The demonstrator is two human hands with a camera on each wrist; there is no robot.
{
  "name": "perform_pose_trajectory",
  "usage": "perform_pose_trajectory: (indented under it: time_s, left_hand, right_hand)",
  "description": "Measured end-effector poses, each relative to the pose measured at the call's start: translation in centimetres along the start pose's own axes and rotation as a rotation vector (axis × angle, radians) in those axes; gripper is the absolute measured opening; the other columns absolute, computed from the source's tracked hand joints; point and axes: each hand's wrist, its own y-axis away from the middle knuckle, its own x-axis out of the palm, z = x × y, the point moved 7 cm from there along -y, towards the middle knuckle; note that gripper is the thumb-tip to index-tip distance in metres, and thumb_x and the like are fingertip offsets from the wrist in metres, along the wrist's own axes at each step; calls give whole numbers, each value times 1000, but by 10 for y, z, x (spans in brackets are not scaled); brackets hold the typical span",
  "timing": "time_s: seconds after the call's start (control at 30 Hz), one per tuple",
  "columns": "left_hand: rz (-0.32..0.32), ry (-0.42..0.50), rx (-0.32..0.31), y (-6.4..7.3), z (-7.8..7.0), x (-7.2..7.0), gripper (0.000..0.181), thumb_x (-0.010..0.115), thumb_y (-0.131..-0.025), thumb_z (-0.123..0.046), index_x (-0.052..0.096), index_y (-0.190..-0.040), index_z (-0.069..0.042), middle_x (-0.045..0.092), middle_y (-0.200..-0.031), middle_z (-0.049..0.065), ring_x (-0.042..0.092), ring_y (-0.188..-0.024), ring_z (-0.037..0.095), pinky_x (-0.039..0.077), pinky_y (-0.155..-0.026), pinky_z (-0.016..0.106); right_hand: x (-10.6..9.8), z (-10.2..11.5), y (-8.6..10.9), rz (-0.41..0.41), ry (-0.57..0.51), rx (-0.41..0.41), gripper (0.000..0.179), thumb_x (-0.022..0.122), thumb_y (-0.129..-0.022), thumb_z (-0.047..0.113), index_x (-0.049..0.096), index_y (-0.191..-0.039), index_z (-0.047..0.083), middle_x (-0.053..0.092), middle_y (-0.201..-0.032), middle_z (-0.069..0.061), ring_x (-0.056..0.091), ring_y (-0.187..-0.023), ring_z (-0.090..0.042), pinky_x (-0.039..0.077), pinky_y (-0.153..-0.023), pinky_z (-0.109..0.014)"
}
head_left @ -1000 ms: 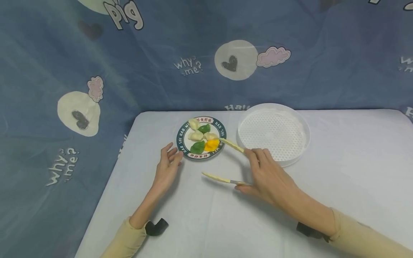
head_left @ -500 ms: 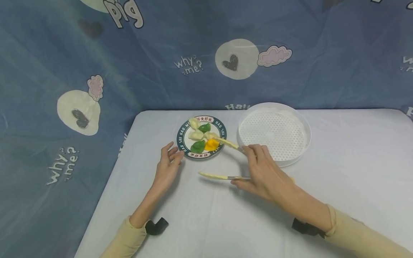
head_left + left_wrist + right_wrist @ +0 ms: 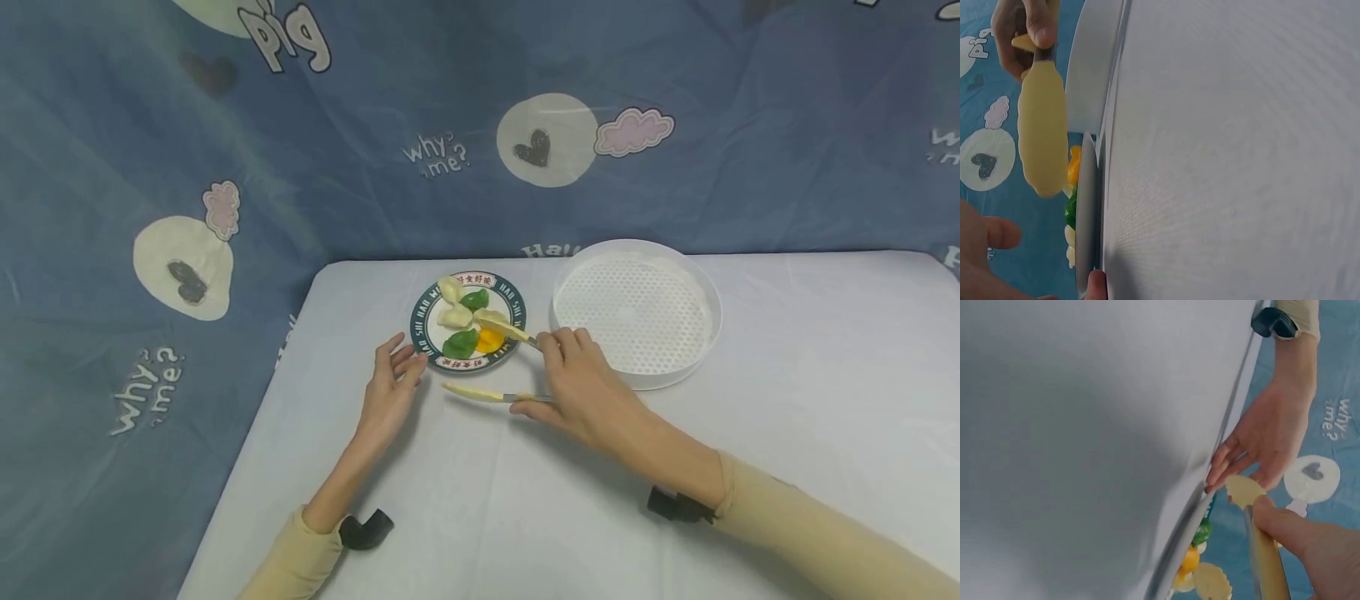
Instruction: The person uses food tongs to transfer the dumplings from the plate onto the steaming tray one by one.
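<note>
My right hand (image 3: 592, 392) grips a pair of tongs (image 3: 476, 392) with pale yellow tips and metal-grey arms. The tongs' arms are spread wide. In the head view, the upper tip overlaps the yellow dumpling (image 3: 490, 342) and a cream one beside it; contact is unclear. These dumplings share a round plate (image 3: 420, 333) with a green dumpling (image 3: 460, 343), a smaller green one (image 3: 476, 299) and more cream ones (image 3: 455, 316). At the plate's left rim is my left hand (image 3: 387, 392), fingers loosely bent. A left fingertip (image 3: 1096, 284) shows by the plate's edge in the left wrist view.
A round white steamer tray (image 3: 630, 312) with a perforated base stands to the right of the plate, behind my right hand. White cloth (image 3: 810, 375) covers the table. A blue printed curtain (image 3: 420, 75) hangs behind the table's back edge.
My right hand has moved left with the tongs, bringing the upper tip from the plate's right rim over the dumplings. The left hand and the plate have stayed put.
</note>
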Motion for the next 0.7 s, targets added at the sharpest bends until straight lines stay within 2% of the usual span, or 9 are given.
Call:
perform_pose_trajectory:
  time_s: [0.2, 0.47, 0.7]
  left_hand:
    - [-4, 2, 10, 1, 1, -1, 68, 47, -114, -42, 22, -170, -12, 43, -170, 20, 61, -139, 41, 52, -123, 57]
    - [-7, 7, 4, 2, 3, -2, 69, 42, -115, -49, 22, -170, -13, 43, -169, 22, 61, -137, 44, 49, -124, 59]
    - [-9, -4, -8, 1, 1, -1, 72, 38, -115, -56, 21, -171, -13, 43, -169, 22, 62, -138, 45, 48, -126, 60]
  right_hand:
    - [5, 10, -14, -14, 77, -36, 86, 83, -88, 62, 56, -135, -5, 61, -114, -19, 52, -100, -33, 51, -82, -42]
    - [11, 20, -28, -16, 134, -62, 90, 81, -90, 62, 56, -138, -9, 62, -115, -22, 51, -97, -33, 49, -74, -39]
    - [14, 19, -32, -45, 194, -69, 87, 81, -90, 62, 57, -136, -8, 63, -111, -21, 51, -93, -32, 50, -68, -37]
